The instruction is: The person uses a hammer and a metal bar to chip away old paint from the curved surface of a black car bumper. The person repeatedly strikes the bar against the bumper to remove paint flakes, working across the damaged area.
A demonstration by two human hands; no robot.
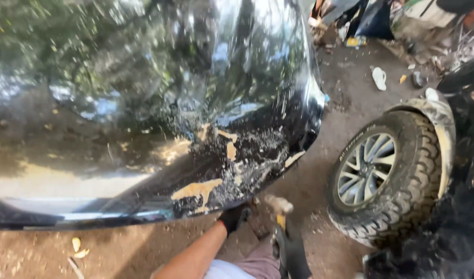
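Note:
A glossy black car body panel (144, 103) fills the left and middle of the view, mirroring trees and sky. Its lower right part is damaged (232, 165), with chipped paint and tan filler showing. My left hand (234, 217), in a black glove, reaches up to the underside of the panel's lower edge; its fingers are hidden there. My right hand (293, 256), also in a dark glove, grips the yellow and black handle of a hammer-like tool. The tool's pale head (278, 203) sits just below the damaged edge, to the right of my left hand.
A wheel with a knobby tyre and silver rim (384, 175) stands to the right under a dusty fender (441, 121). The ground is bare dirt (345, 82). Scrap, a white sandal (379, 78) and litter lie at the far right.

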